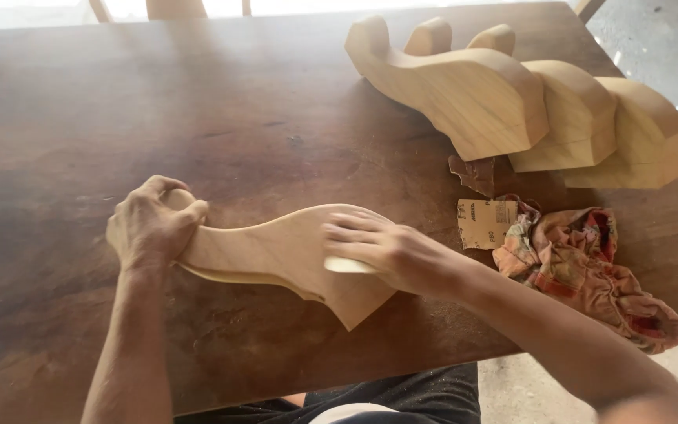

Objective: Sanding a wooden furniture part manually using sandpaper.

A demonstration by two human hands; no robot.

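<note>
A pale, curved wooden piece [276, 250] lies flat on the dark brown table [221, 102], near its front edge. My left hand [151, 224] grips the rounded narrow end of the piece at the left. My right hand [390, 250] lies flat on the wide end, fingers pointing left, pressing a small light pad or sheet [347, 265] against the wood. Fine dust lies on the table around the piece.
Three matching curved wooden pieces [512, 98] stand side by side at the back right. Sandpaper scraps [484, 220] and a crumpled red patterned cloth [590, 267] lie to the right of my right hand. Chair backs [174, 8] show beyond the far edge.
</note>
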